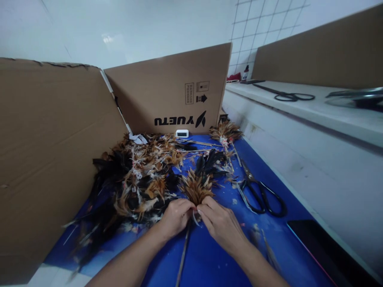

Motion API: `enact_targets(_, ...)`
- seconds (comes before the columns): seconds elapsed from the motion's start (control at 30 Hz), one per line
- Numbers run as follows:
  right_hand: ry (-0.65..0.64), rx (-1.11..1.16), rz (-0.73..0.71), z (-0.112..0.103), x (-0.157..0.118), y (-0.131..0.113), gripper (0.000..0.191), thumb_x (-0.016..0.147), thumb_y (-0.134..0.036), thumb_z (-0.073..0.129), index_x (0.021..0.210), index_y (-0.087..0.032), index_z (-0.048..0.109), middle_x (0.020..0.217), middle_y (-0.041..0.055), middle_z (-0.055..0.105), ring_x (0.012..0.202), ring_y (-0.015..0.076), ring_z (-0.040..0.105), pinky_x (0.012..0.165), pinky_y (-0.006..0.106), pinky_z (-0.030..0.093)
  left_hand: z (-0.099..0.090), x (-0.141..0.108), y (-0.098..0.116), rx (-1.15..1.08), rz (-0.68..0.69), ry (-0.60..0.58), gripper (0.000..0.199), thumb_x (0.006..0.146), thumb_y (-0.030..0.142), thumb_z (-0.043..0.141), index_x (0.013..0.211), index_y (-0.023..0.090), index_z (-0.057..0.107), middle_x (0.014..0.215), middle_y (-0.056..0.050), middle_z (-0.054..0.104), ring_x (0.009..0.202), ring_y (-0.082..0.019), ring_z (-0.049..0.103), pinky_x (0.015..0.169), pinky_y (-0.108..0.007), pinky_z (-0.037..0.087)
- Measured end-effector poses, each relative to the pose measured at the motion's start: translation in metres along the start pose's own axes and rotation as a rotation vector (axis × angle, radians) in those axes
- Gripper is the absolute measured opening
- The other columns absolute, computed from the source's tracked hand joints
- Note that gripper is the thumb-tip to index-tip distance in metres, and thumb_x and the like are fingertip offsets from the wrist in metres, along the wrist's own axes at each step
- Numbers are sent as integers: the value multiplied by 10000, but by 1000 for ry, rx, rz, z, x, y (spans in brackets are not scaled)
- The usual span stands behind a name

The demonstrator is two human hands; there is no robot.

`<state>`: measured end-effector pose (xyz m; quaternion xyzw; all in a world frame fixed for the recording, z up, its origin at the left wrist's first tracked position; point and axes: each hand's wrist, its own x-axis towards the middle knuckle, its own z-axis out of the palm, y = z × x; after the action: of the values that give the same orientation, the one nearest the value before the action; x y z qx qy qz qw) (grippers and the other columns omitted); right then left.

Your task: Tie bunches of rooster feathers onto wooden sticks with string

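A feather duster [196, 186] of brown feathers, with longer black ones at its far end, lies on a thin stick [183, 255] that runs toward me. My left hand [177, 215] pinches it where the feathers meet the stick. Right beside it, my right hand [220, 219] is closed at the same spot, fingertips almost touching those of the left. A thin pale strip or quill [196, 218] curves out below the fingertips. What exactly lies between the fingers is hidden.
Loose brown and black feathers [143, 175] are heaped at left. Black-handled scissors [260, 195] and a phone [326, 247] lie at right on the blue surface [161, 263]. Cardboard panels [161, 87] wall the left and back. A small white digital display [182, 133] and another feather bundle [226, 131] are behind.
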<state>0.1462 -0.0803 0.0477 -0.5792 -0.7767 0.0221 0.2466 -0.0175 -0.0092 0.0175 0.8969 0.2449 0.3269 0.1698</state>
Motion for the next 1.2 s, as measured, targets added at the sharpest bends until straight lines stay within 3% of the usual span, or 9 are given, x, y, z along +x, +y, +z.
enact_targets(0.2, -23, 145, -5, -5, 0, 6, 257, 915, -209, 345, 857, -235, 594, 762, 11, 555, 673, 125, 554, 604, 236, 392, -3, 2, 2, -12, -22, 13, 150, 793, 84, 472, 813, 164, 597, 712, -19, 622, 662, -112, 570, 638, -199, 440)
enact_targets(0.37, 82, 253, 72, -5, 0, 10, 223, 866, -182, 418, 1047, -232, 536, 953, 44, 579, 817, 158, 579, 702, 265, 444, -6, 5, 6, -16, -22, 18, 145, 814, 113, 465, 768, 162, 594, 674, -15, 613, 620, -108, 560, 607, -195, 430)
enact_targets(0.57, -4, 219, 42, 5, 3, 7, 353, 874, -171, 395, 1211, -257, 455, 994, 45, 584, 823, 156, 593, 712, 270, 462, -2, 3, 2, -6, -14, 24, 145, 816, 118, 458, 757, 163, 582, 686, -22, 607, 637, -114, 554, 615, -200, 427)
enact_targets(0.7, 15, 126, -9, 10, 2, 6, 272, 902, -171, 337, 1009, -220, 582, 826, 39, 594, 723, 139, 589, 641, 238, 438, -2, 2, 1, -29, -20, 5, 152, 802, 94, 454, 796, 170, 586, 709, -21, 606, 671, -117, 555, 642, -201, 427)
enact_targets(0.83, 48, 92, -13, 7, 1, 5, 272, 910, -197, 342, 842, -209, 605, 735, 26, 578, 656, 122, 567, 592, 221, 402, -6, 3, 5, -76, -80, -37, 152, 805, 93, 452, 814, 171, 583, 718, -16, 603, 681, -111, 549, 656, -199, 415)
enact_targets(0.97, 50, 136, 6, 3, 1, 4, 272, 907, -215, 359, 806, -208, 611, 731, 25, 582, 678, 126, 564, 635, 232, 402, -10, 6, 9, -211, -235, -41, 109, 813, 128, 467, 770, 159, 562, 691, -3, 588, 637, -94, 529, 623, -189, 398)
enact_targets(1.2, -57, 148, -51, 0, 0, 4, 253, 883, -186, 396, 719, -197, 589, 718, 11, 560, 660, 117, 538, 608, 241, 374, -7, 9, 6, -588, -513, -2, 111, 738, 218, 597, 685, 133, 551, 635, 3, 592, 587, -86, 529, 592, -194, 417)
